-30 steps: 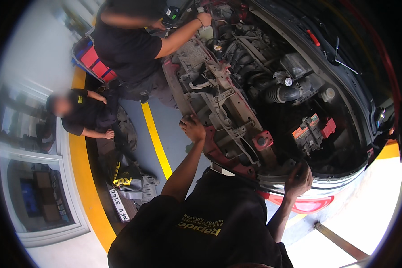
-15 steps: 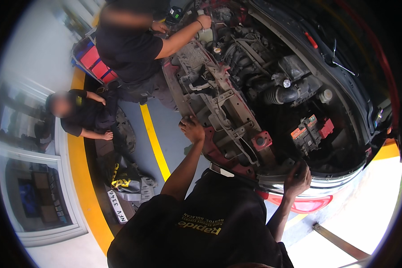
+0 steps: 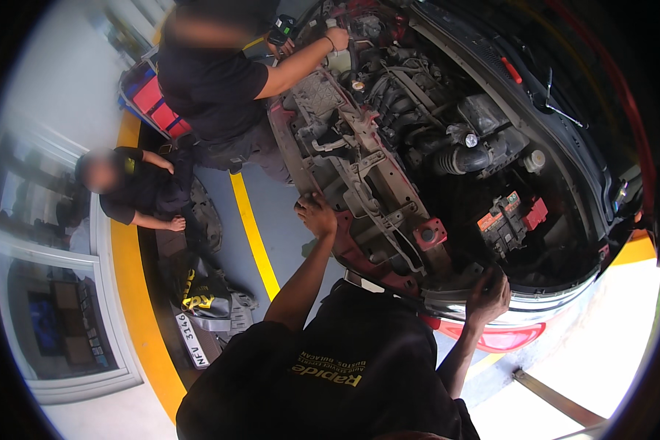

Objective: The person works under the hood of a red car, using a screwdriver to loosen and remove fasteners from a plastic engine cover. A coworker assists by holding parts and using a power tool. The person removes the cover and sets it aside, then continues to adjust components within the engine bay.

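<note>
My left hand (image 3: 317,215) is closed over the front edge of the red front crossmember (image 3: 348,238) of a car, its fingers curled round the metal. At the near front corner, my right hand (image 3: 489,295) is closed with bent fingers beside the fender edge (image 3: 539,293). What lies inside those fingers is hidden. Between and beyond my hands spreads the open engine bay, with the battery (image 3: 500,222), the ribbed air intake hose (image 3: 462,158) and the dusty engine (image 3: 400,92).
A co-worker (image 3: 216,88) leans over the bay's far end, one hand on a pale reservoir (image 3: 339,59), the other at a black device (image 3: 281,31). Another person (image 3: 136,183) sits by the wall. A red-handled screwdriver (image 3: 511,70) lies near the windshield. Removed parts (image 3: 231,312) lie on the floor.
The co-worker's hand at the far end has moved right, up to the black device, which has shifted slightly. Both my hands have stayed in place.
</note>
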`<control>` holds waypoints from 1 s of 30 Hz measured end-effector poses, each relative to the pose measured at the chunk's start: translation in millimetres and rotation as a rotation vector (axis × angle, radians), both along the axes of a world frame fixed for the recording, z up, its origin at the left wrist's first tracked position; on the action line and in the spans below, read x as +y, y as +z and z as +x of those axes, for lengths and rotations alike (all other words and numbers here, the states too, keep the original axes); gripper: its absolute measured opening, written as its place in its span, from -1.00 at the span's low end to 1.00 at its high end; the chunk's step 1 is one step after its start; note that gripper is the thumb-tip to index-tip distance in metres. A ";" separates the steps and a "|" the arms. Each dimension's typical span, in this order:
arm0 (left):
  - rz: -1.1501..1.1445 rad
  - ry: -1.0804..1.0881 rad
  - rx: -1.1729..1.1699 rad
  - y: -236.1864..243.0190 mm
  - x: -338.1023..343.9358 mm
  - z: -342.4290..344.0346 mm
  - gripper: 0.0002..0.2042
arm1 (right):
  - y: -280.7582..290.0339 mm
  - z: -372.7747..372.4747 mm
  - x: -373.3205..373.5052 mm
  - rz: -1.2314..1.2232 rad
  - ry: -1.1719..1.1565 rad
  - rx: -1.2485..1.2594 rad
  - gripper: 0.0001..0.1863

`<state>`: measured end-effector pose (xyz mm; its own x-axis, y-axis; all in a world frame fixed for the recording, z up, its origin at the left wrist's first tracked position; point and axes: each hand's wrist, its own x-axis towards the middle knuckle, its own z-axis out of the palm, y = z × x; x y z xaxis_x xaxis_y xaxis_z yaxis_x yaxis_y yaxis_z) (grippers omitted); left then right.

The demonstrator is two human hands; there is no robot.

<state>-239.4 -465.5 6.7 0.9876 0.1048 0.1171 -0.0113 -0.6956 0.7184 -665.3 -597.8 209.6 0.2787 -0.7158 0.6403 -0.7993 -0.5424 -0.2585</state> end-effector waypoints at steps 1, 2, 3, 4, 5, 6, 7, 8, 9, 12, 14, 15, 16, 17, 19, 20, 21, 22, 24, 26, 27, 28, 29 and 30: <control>0.015 0.003 0.035 0.0 -0.1 0.1 -0.35 | -0.2 -0.2 0.0 0.001 0.002 -0.005 -0.84; 0.005 0.000 -0.004 -0.3 -0.4 0.0 -0.38 | -0.3 -0.4 0.0 0.001 0.002 -0.004 -0.84; -0.006 0.003 -0.025 -1.0 -0.9 -0.1 -0.41 | -0.4 -0.6 0.0 0.000 0.002 -0.003 -0.84; -0.024 0.012 -0.025 -2.1 -1.4 -0.3 -0.44 | -0.4 -0.6 0.0 0.003 0.000 -0.004 -0.84; -0.029 0.014 -0.059 -3.7 -1.9 -0.6 -0.42 | -0.4 -0.6 0.0 -0.004 0.005 -0.003 -0.83; -0.039 0.023 -0.070 -5.7 -2.2 -0.6 -0.41 | -0.1 -0.6 0.0 -0.007 0.009 -0.004 -0.83; -0.049 0.036 -0.058 -8.0 -1.7 -0.4 -0.40 | 0.1 -0.5 0.1 -0.010 0.012 -0.003 -0.83; -0.059 0.024 -0.076 -10.3 -0.5 0.4 -0.39 | 0.6 -0.6 0.3 -0.001 0.022 -0.009 -0.82; -0.068 0.012 -0.068 -12.2 1.4 1.9 -0.38 | 0.9 -0.2 0.2 0.009 0.029 -0.012 -0.82; -0.152 -0.021 -0.049 -9.5 10.0 5.4 -0.40 | 2.2 0.0 0.7 0.007 0.022 0.017 -0.83; -0.272 -0.025 -0.042 7.7 16.1 3.4 -0.45 | 2.5 -0.7 1.5 -0.010 0.044 -0.010 -0.83; -0.336 0.006 0.011 23.3 18.0 -0.4 -0.49 | 2.7 -1.1 1.5 -0.011 0.060 -0.019 -0.83; -0.418 -0.024 -0.070 43.4 18.1 -7.8 -0.52 | 2.8 -1.8 1.8 0.024 0.065 -0.036 -0.83; -0.486 0.005 -0.078 68.8 17.7 -16.7 -0.55 | 2.7 -2.3 1.5 0.011 0.071 -0.038 -0.83; -0.965 -0.213 0.080 133.4 13.3 -35.5 -0.56 | 1.7 -3.6 1.1 0.043 0.075 -0.045 -0.83; -1.076 -0.412 0.114 168.9 9.7 -50.0 -0.54 | 1.1 -4.0 0.7 0.069 0.080 -0.048 -0.83; -1.186 -0.648 0.163 206.2 9.4 -63.9 -0.52 | 0.5 -4.3 0.4 0.041 0.078 -0.046 -0.83; -1.237 -0.876 0.305 243.4 8.6 -76.4 -0.39 | 0.0 -4.2 0.0 0.033 0.085 -0.046 -0.83; -1.556 -1.496 0.653 308.5 0.0 -102.5 -0.09 | -0.7 -3.5 0.1 0.004 0.105 -0.044 -0.83; -1.740 -1.924 1.037 351.6 -15.4 -136.4 -0.07 | -0.7 -2.3 -0.4 -0.046 0.121 -0.036 -0.83; -1.784 -2.067 1.179 365.2 -25.6 -154.8 -0.06 | -0.7 -1.7 -0.5 -0.035 0.121 -0.025 -0.82; -1.817 -2.204 1.320 374.9 -33.0 -174.7 -0.05 | -0.9 -1.4 -0.8 -0.029 0.116 -0.014 -0.82; -1.836 -2.251 1.376 382.8 -40.0 -190.0 -0.04 | -1.0 -1.4 -1.3 -0.025 0.107 -0.004 -0.81; -1.832 -2.303 1.454 388.8 -42.8 -200.5 -0.03 | -1.0 -1.7 -1.8 -0.022 0.093 0.003 -0.81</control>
